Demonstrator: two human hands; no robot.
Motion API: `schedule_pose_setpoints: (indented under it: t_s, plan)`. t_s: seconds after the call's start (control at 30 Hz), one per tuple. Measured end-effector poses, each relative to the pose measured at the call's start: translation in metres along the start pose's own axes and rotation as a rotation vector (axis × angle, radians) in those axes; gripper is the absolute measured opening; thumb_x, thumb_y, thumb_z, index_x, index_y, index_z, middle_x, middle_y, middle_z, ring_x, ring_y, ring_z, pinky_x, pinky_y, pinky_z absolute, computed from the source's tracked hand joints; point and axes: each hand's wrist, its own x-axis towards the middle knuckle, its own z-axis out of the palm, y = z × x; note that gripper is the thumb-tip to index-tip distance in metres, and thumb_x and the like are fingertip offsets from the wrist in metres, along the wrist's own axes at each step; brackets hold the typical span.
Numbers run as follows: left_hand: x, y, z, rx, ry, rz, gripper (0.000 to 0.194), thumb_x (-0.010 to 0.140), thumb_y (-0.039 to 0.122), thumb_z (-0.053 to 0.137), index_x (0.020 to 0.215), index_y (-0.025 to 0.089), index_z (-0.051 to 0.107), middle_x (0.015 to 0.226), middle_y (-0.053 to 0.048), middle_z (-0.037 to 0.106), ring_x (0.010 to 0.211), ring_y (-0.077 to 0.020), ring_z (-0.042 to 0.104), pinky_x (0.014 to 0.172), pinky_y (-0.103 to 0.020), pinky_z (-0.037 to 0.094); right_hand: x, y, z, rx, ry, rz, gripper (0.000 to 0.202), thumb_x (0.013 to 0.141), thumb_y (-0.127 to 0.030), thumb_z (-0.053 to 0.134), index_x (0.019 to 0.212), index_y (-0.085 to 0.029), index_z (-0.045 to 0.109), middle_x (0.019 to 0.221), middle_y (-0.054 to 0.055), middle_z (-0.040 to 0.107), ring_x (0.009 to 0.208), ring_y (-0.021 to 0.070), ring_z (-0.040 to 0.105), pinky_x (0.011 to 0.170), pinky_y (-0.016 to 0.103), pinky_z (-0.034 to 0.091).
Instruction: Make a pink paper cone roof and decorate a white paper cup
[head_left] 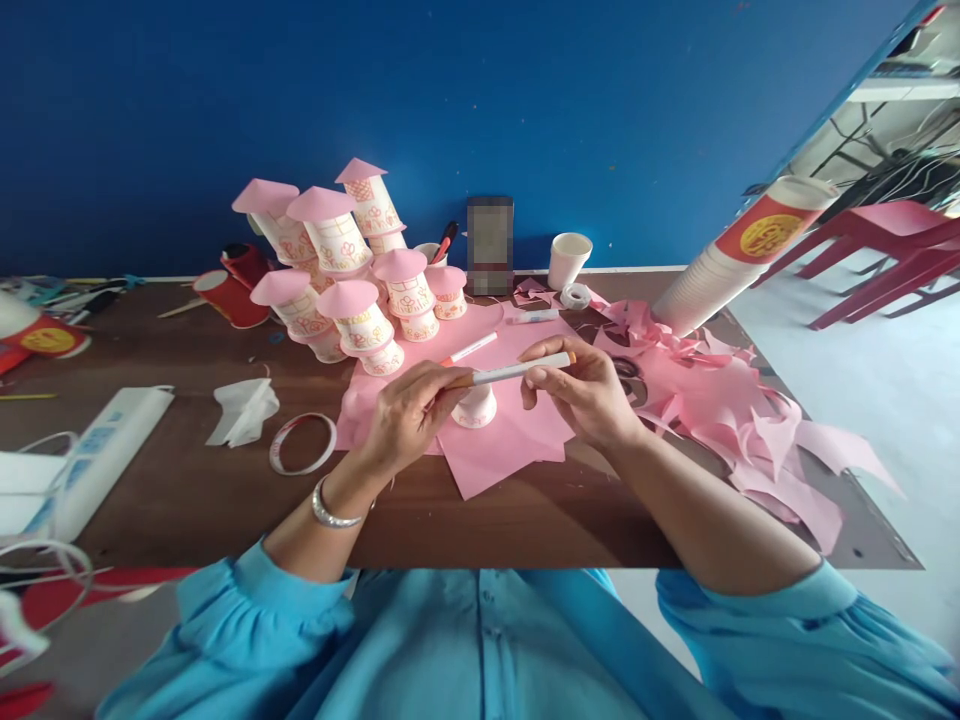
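Note:
A white marker pen (517, 371) with orange ends is held level between my two hands, above the pink paper. My left hand (409, 412) is closed around its left end. The fingers and thumb of my right hand (589, 388) pinch it near the right end. Just below the pen a small paper cup (475, 410) with drawings on it stands on pink paper sheets (491, 470), its upper part hidden by hands and pen. A second marker (474, 348) lies behind on the paper, and a white tube-like stick (534, 316) lies farther back.
Decorated paper-cup towers (349, 320) with pink cone roofs stand back left. Pink paper scraps (705, 390) and a leaning stack of cups (720, 260) occupy the right. A tape roll (303, 443), crumpled tissue (244, 408) and white power strip (109, 465) lie left. A phone (490, 245) leans against the blue wall.

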Motion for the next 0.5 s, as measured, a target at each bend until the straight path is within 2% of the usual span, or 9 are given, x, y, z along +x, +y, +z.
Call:
schedule_pose_setpoints:
  t_s: [0.07,0.2,0.37,0.43,0.5]
  plan:
    - [-0.002,0.000,0.001,-0.019,-0.044,-0.007,0.015,0.103,0.020,0.061,0.112,0.018,0.073,0.098,-0.006,0.081,0.087,-0.0159,0.076,0.079,-0.027,0.061,0.000,0.007,0.001,0.090,0.014,0.031,0.029,0.080,-0.045,0.090,0.092,-0.020,0.079,0.064,-0.004,0.070,0.054,0.0117,0.066,0.058,0.028,0.056]
    - [-0.001,-0.002,0.002,-0.021,-0.096,-0.049,0.017,0.104,0.020,0.058,0.111,0.017,0.073,0.100,-0.007,0.082,0.091,-0.0170,0.077,0.081,-0.027,0.060,0.003,0.015,0.001,0.107,0.126,0.005,0.029,0.082,-0.049,0.088,0.090,-0.022,0.081,0.065,-0.004,0.068,0.055,0.0102,0.065,0.058,0.026,0.055]
    - [0.009,0.001,0.001,-0.112,-0.128,-0.163,0.017,0.103,0.018,0.058,0.107,0.018,0.075,0.093,-0.005,0.081,0.082,-0.0148,0.076,0.072,-0.023,0.058,0.003,0.020,0.006,0.118,0.188,-0.030,0.031,0.083,-0.053,0.086,0.090,-0.024,0.080,0.065,-0.004,0.066,0.056,0.0112,0.062,0.056,0.027,0.056]
    - [0.012,0.004,-0.001,-0.110,-0.120,-0.143,0.017,0.104,0.018,0.058,0.105,0.018,0.074,0.090,-0.004,0.080,0.079,-0.0140,0.075,0.070,-0.023,0.056,0.001,0.020,0.009,0.114,0.175,-0.064,0.028,0.087,-0.051,0.083,0.091,-0.024,0.080,0.066,-0.004,0.066,0.057,0.0114,0.062,0.057,0.027,0.057]
    - [0.012,0.005,-0.003,-0.028,-0.107,-0.056,0.017,0.104,0.021,0.058,0.107,0.017,0.074,0.089,-0.004,0.079,0.078,-0.0139,0.074,0.068,-0.023,0.055,0.000,0.018,0.010,0.106,0.164,-0.082,0.027,0.089,-0.051,0.081,0.092,-0.024,0.079,0.067,-0.003,0.066,0.059,0.0120,0.063,0.056,0.027,0.056]
